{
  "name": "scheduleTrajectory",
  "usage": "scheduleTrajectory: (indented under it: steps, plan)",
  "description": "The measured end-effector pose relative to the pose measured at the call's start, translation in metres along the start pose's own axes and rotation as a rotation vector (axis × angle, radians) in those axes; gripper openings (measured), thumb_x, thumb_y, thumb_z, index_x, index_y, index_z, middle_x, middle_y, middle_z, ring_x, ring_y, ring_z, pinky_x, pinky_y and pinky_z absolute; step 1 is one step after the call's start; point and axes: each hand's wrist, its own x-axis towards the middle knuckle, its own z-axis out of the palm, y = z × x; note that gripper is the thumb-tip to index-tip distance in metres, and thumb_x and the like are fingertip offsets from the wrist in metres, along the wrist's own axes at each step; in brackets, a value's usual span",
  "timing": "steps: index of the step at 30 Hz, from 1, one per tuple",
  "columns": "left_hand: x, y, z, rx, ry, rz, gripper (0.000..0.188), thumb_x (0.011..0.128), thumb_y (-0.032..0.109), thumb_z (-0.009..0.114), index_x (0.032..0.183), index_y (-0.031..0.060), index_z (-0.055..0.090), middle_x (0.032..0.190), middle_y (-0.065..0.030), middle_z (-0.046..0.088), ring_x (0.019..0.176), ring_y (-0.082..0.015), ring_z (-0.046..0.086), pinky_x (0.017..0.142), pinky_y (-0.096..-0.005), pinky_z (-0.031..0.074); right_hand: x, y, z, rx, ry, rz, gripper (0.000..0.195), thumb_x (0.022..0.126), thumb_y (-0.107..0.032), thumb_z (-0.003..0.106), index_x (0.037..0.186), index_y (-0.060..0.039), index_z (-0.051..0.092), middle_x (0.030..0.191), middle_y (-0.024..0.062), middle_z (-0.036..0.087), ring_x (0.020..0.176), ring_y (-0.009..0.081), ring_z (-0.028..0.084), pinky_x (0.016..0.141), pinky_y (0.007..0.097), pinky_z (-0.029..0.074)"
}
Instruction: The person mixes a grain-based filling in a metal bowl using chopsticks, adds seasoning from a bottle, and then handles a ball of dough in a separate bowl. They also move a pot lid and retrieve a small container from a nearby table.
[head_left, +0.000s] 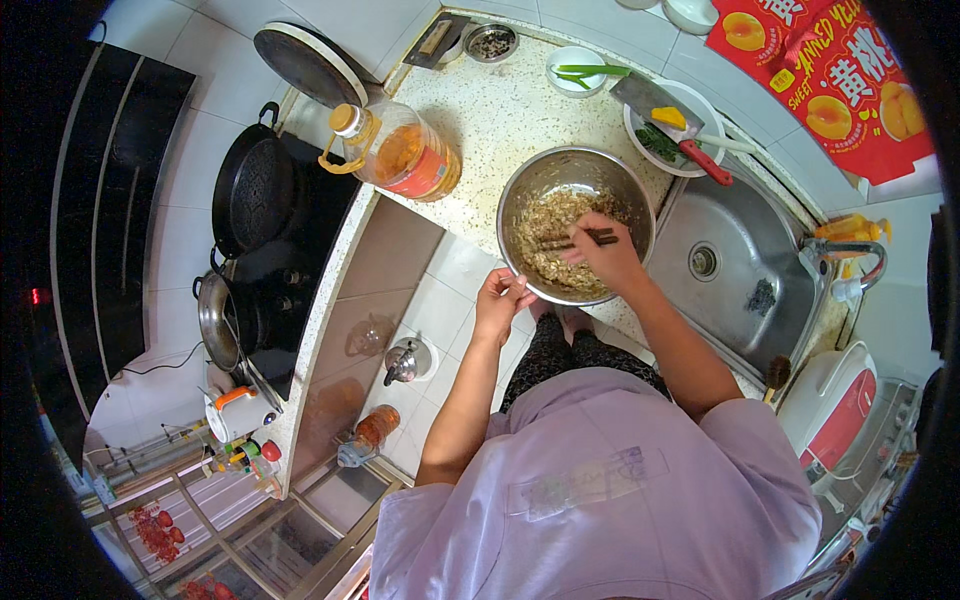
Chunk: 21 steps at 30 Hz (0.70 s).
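Observation:
A large stainless steel mixing bowl (577, 159) stands at the front edge of the speckled counter. Inside lies a moist, crumbly brownish mixture (551, 214), spread over the bottom and partway up the wall. With thumb and fingers, my left hand (501, 304) grips the bowl's near-left rim. My right hand (604, 255) is inside the bowl, closed around dark chopsticks (602, 236). Their lower ends point left into the mixture, and my fingers partly cover them.
Left of the bowl stands a large oil bottle (409, 154); beyond it, a wok (253, 191) sits on the black stove. A red-handled cleaver (705, 163) rests across a white basin (709, 97) holding chopped greens. A sink (720, 307) is to the right; a kettle (401, 361) stands on the floor.

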Motion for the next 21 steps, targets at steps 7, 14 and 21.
scheduleTrajectory:
  steps: [7,14,21]
  plan:
    - [-0.001,-0.001,0.001,0.047,0.022,0.005,0.012,0.094,0.007,0.059,0.105,0.0061,0.052,0.092,-0.0064,0.059,0.079,-0.0149,0.060,0.077,-0.0331,0.060,0.003,0.001,-0.021,0.051,0.175,-0.071,0.013,0.092,-0.012,0.059,0.094,0.0002,0.064,0.085,0.0074,0.065,0.068,0.0164,0.068,0.056,0.0260,0.055]
    - [-0.005,0.001,0.006,0.047,0.013,-0.003,0.005,0.097,0.008,0.055,0.097,0.0077,0.050,0.093,-0.0047,0.056,0.080,-0.0152,0.059,0.080,-0.0356,0.060,-0.026,0.032,-0.060,-0.002,0.284,-0.032,0.019,0.093,-0.014,0.061,0.104,0.0008,0.066,0.091,0.0080,0.067,0.073,0.0162,0.068,0.064,0.0260,0.057]
    - [-0.003,0.001,0.007,0.092,-0.013,-0.012,0.006,0.098,0.009,0.053,0.094,0.0080,0.048,0.095,-0.0041,0.056,0.084,-0.0155,0.060,0.082,-0.0360,0.060,-0.010,0.014,-0.049,-0.285,0.227,-0.414,0.015,0.090,-0.010,0.063,0.096,0.0027,0.066,0.085,0.0100,0.066,0.073,0.0195,0.064,0.065,0.0296,0.051]
